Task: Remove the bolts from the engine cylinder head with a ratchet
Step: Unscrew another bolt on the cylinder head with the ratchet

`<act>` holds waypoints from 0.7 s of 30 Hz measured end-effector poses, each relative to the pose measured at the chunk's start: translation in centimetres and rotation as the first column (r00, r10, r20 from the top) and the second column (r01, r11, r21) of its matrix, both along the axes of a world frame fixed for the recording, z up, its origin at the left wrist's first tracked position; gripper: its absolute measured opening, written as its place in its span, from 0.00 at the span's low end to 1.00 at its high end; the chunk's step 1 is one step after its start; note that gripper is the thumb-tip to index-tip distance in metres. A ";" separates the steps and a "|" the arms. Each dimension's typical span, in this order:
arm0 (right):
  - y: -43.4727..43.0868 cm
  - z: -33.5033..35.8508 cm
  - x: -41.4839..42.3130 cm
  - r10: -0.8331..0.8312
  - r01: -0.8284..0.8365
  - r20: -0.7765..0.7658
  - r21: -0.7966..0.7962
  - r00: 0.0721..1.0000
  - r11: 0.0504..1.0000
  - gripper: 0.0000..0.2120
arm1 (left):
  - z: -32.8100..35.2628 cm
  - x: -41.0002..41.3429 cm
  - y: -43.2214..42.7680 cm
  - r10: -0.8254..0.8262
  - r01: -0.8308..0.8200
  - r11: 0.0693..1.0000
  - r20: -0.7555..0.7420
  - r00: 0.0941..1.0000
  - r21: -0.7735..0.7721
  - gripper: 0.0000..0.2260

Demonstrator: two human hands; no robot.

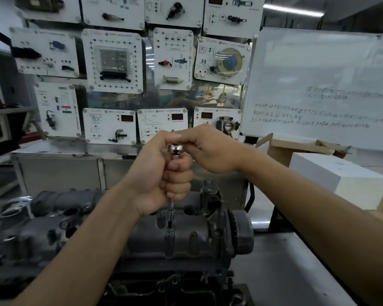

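Observation:
A dark grey engine cylinder head (142, 237) lies across the lower middle of the head view. A slim extension bar (171, 208) stands upright on it, its lower end in a socket on a bolt boss (169, 236). My left hand (164, 173) grips the upper part of that bar in a fist. At the top sits the shiny ratchet head (177, 149). My right hand (210, 149) curls around the ratchet beside its head; the handle is hidden inside the hand. The bolt itself is hidden by the socket.
A toothed sprocket (236, 230) sits at the head's right end. Behind stands a panel of white training boards (115, 60) on a steel cabinet (60, 171). A whiteboard (318, 85) leans at the right, above a white box (338, 180) and cardboard. Steel bench surface (285, 272) lies right.

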State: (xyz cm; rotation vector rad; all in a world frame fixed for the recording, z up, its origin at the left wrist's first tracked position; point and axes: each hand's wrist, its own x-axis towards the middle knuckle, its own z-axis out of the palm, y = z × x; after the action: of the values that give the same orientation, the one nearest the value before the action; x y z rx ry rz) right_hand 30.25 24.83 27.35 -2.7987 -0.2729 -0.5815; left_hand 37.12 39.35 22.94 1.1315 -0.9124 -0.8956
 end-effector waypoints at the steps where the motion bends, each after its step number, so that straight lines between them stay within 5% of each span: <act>1: 0.0 -0.1 0.2 0.013 -0.013 -0.009 0.016 1.000 1.000 0.18 | 0.0 0.0 -0.1 -0.026 0.026 1.000 -0.008 1.000 -0.001 0.21; 8: 1.5 -0.1 1.4 0.093 -0.085 -0.045 0.150 0.995 0.985 0.17 | 0.0 0.7 0.1 -0.098 0.096 0.995 -0.084 0.992 -0.026 0.20; 11: 1.5 1.8 0.1 -0.029 0.017 -0.077 -0.155 0.997 0.988 0.12 | -0.1 0.4 0.4 0.040 -0.041 0.999 -0.051 0.998 -0.021 0.21; 14: 1.4 4.9 -2.4 -0.229 0.162 -0.107 -0.431 0.968 0.887 0.10 | 0.0 0.2 0.5 0.152 -0.154 0.988 -0.068 0.986 -0.019 0.20; 17: 2.3 6.7 -5.5 -0.113 0.010 -0.385 -0.259 0.916 0.966 0.26 | 0.0 -0.5 -0.3 0.227 -0.228 0.973 -0.012 0.974 -0.044 0.21; 21: 2.5 6.3 -5.5 0.053 -0.093 -0.501 -0.054 0.864 0.994 0.27 | 0.1 -1.1 -0.4 0.249 -0.244 0.967 0.067 0.966 -0.066 0.21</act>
State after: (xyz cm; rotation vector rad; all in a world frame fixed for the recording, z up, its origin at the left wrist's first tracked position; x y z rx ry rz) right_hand 24.72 27.30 33.70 -2.8703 -0.2925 0.1880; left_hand 36.07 38.98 23.01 1.2050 -0.8307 -0.6237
